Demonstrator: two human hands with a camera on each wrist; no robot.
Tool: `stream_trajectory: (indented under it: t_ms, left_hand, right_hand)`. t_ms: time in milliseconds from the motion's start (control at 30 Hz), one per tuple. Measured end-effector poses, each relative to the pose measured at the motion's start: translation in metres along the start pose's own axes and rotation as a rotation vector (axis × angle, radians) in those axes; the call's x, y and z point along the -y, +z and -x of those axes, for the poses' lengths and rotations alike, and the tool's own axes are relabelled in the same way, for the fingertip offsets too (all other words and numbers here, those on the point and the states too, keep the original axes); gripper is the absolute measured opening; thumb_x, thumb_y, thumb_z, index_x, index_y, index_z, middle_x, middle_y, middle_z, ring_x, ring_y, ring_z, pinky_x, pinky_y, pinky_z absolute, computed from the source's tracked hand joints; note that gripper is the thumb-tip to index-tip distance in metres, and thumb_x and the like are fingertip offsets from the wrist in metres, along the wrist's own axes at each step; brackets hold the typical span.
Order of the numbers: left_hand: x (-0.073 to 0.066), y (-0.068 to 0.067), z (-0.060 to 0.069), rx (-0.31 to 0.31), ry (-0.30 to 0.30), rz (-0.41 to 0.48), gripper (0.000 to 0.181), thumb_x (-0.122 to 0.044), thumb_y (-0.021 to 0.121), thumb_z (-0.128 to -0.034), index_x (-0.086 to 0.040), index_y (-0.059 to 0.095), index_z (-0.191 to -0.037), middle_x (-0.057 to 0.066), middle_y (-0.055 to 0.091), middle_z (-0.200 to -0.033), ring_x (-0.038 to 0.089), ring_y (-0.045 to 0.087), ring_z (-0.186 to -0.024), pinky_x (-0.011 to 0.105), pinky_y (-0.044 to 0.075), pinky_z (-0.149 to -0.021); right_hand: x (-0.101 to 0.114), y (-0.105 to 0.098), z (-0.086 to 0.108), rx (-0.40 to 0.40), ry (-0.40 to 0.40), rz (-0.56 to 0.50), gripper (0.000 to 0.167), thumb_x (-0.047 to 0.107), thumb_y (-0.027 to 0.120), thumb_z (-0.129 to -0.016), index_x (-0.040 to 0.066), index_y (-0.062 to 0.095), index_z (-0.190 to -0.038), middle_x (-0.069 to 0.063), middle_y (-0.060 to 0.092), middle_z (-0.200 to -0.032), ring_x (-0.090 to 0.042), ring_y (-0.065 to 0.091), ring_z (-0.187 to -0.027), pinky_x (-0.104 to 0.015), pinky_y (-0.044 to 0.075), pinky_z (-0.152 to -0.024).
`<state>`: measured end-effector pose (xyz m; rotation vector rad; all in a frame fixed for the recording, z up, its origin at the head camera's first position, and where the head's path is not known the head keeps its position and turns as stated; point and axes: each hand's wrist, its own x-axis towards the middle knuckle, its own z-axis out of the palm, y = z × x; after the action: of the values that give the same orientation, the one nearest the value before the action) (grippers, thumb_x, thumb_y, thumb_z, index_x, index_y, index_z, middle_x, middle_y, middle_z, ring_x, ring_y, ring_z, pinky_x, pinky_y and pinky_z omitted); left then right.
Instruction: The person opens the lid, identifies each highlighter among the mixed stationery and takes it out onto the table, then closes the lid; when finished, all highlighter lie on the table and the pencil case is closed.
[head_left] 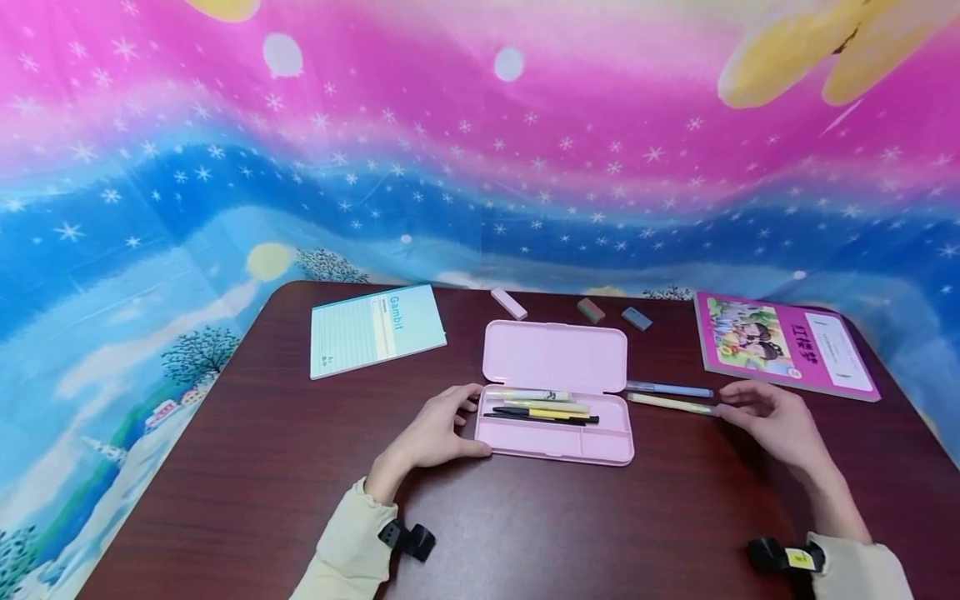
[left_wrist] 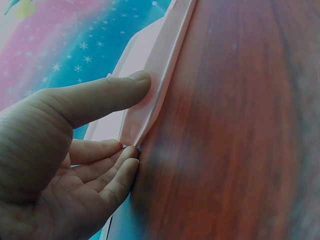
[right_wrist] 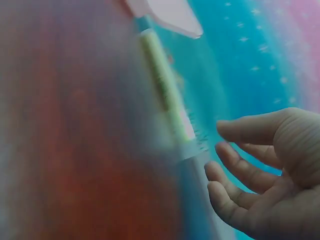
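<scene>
A pink pencil case (head_left: 555, 446) lies on the table with its lid (head_left: 555, 357) folded back. Inside it are several pens, among them a yellow and black one (head_left: 547, 413). My left hand (head_left: 435, 429) grips the case's left end; in the left wrist view the thumb (left_wrist: 120, 95) presses the front wall and the fingertips touch the end. Right of the case lie a yellow pen (head_left: 671, 405) and a blue pen (head_left: 675, 389). By the yellow pen's outer end is my right hand (head_left: 780, 423), its fingers loosely bent, with nothing between them in the right wrist view.
A light green notebook (head_left: 375, 329) lies at the back left. Behind the case are a pink eraser (head_left: 509, 303), a brown and green eraser (head_left: 591, 311) and a blue eraser (head_left: 637, 318). A pink book (head_left: 783, 346) lies at the back right, before a patterned cloth (head_left: 450, 167).
</scene>
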<state>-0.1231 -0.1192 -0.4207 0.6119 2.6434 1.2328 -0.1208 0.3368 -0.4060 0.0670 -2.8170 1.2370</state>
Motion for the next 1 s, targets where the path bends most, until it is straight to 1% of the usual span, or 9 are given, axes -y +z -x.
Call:
stream_trajectory:
  t_ms: [67, 133, 233, 333, 400, 633, 700, 933, 1000]
  left_hand:
    - [0.0, 0.0, 0.0, 0.001, -0.001, 0.001, 0.076, -0.021, 0.086, -0.0691, -0.003, 0.049, -0.133, 0.009, 0.055, -0.123, 0.018, 0.056, -0.104, 0.033, 0.051, -0.083]
    - [0.0, 0.0, 0.001, 0.001, -0.006, 0.003, 0.076, -0.021, 0.086, -0.0694, -0.003, 0.049, -0.133, 0.009, 0.055, -0.123, 0.018, 0.056, -0.104, 0.033, 0.051, -0.084]
    - [0.0, 0.0, 0.001, 0.001, -0.01, 0.005, 0.076, -0.021, 0.086, -0.0694, -0.003, 0.048, -0.133, 0.009, 0.055, -0.123, 0.019, 0.056, -0.104, 0.033, 0.051, -0.084]
    - [0.0, -0.001, 0.001, -0.001, -0.011, 0.005, 0.077, -0.021, 0.086, -0.069, -0.002, 0.049, -0.133, 0.009, 0.056, -0.122, 0.019, 0.056, -0.104, 0.033, 0.051, -0.084]
    - [0.0, -0.001, 0.001, -0.001, -0.009, 0.003, 0.077, -0.021, 0.086, -0.0689, -0.002, 0.049, -0.133, 0.009, 0.056, -0.122, 0.019, 0.056, -0.103, 0.032, 0.051, -0.083]
    - [-0.001, -0.001, 0.0, 0.001, -0.004, -0.001, 0.076, -0.021, 0.086, -0.0689, -0.002, 0.048, -0.133, 0.009, 0.056, -0.121, 0.019, 0.057, -0.103, 0.032, 0.051, -0.083]
    - [-0.001, -0.001, 0.0, 0.001, -0.003, 0.0, 0.077, -0.021, 0.086, -0.0689, -0.002, 0.048, -0.133, 0.009, 0.056, -0.121, 0.019, 0.057, -0.103, 0.032, 0.051, -0.083]
    - [-0.001, -0.001, 0.0, 0.002, 0.004, 0.001, 0.077, -0.021, 0.086, -0.0688, -0.002, 0.049, -0.133, 0.009, 0.056, -0.121, 0.019, 0.057, -0.104, 0.032, 0.051, -0.083]
    - [-0.001, -0.001, 0.001, 0.002, 0.005, 0.002, 0.076, -0.021, 0.086, -0.0688, -0.002, 0.049, -0.133, 0.009, 0.056, -0.121, 0.019, 0.056, -0.104, 0.032, 0.051, -0.083]
  right_hand:
    - [0.007, -0.004, -0.002, -0.005, -0.02, -0.035, 0.034, 0.019, 0.069, -0.089, -0.004, 0.061, -0.112, 0.012, 0.064, -0.091, 0.0, 0.062, -0.074, -0.015, 0.05, -0.064]
    - [0.015, -0.006, -0.003, -0.002, -0.033, -0.085, 0.034, 0.019, 0.069, -0.09, -0.005, 0.06, -0.112, 0.019, 0.062, -0.09, 0.002, 0.062, -0.077, -0.014, 0.05, -0.065]
    - [0.029, -0.005, -0.007, 0.006, -0.051, -0.137, 0.031, 0.018, 0.068, -0.09, -0.002, 0.061, -0.113, 0.019, 0.063, -0.093, 0.003, 0.062, -0.08, -0.014, 0.05, -0.066]
    - [0.041, 0.001, -0.01, 0.021, -0.083, -0.169, 0.026, 0.015, 0.068, -0.09, 0.003, 0.063, -0.112, 0.017, 0.064, -0.095, 0.001, 0.062, -0.083, -0.016, 0.051, -0.067]
    - [0.048, 0.007, -0.012, 0.029, -0.096, -0.194, 0.024, 0.015, 0.067, -0.091, 0.004, 0.063, -0.111, 0.015, 0.064, -0.096, 0.0, 0.063, -0.084, -0.016, 0.051, -0.068]
    - [0.069, 0.032, -0.019, 0.059, -0.141, -0.295, 0.027, 0.011, 0.066, -0.091, -0.006, 0.06, -0.111, 0.006, 0.066, -0.097, -0.005, 0.064, -0.085, -0.016, 0.052, -0.072]
    - [0.075, 0.04, -0.021, 0.072, -0.15, -0.315, 0.027, 0.011, 0.066, -0.09, -0.007, 0.06, -0.11, 0.001, 0.066, -0.097, -0.007, 0.065, -0.085, -0.018, 0.053, -0.072]
    - [0.094, 0.06, -0.028, 0.121, -0.149, -0.351, 0.028, 0.009, 0.067, -0.09, -0.009, 0.06, -0.11, -0.004, 0.066, -0.096, -0.015, 0.066, -0.084, -0.025, 0.055, -0.072]
    - [0.099, 0.067, -0.03, 0.142, -0.143, -0.363, 0.027, 0.007, 0.067, -0.089, -0.009, 0.061, -0.11, -0.009, 0.065, -0.097, -0.017, 0.066, -0.083, -0.028, 0.056, -0.072]
